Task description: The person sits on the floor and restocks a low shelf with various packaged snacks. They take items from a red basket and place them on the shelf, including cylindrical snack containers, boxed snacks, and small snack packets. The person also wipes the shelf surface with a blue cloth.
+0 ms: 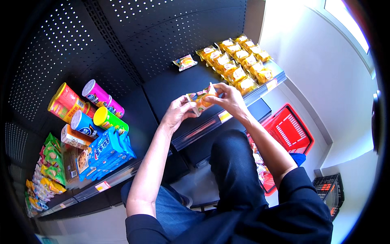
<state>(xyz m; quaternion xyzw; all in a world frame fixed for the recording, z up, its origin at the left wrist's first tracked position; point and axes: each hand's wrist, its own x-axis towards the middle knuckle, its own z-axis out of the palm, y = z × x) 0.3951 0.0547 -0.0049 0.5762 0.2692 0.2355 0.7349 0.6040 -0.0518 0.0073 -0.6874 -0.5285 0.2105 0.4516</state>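
Note:
Between my two hands is a small packaged snack (201, 100) in a white wrapper with an orange picture. My left hand (178, 112) pinches its left end, and my right hand (228, 99) grips its right end. Both hands are above the front part of a black shelf (182, 123). A like packet (185, 62) lies on the same shelf near the perforated back panel. Just beyond my right hand, several yellow-wrapped packaged cakes (233, 65) stand in rows at the shelf's right end.
Canisters (111, 120), blue snack packs (105, 152) and snack bags (51, 164) fill the left shelf. A red shopping basket (288, 131) holding packets is on the floor at my right, with a dark crate (329, 190) beyond. Price-tag strips (225, 116) line the shelf edge.

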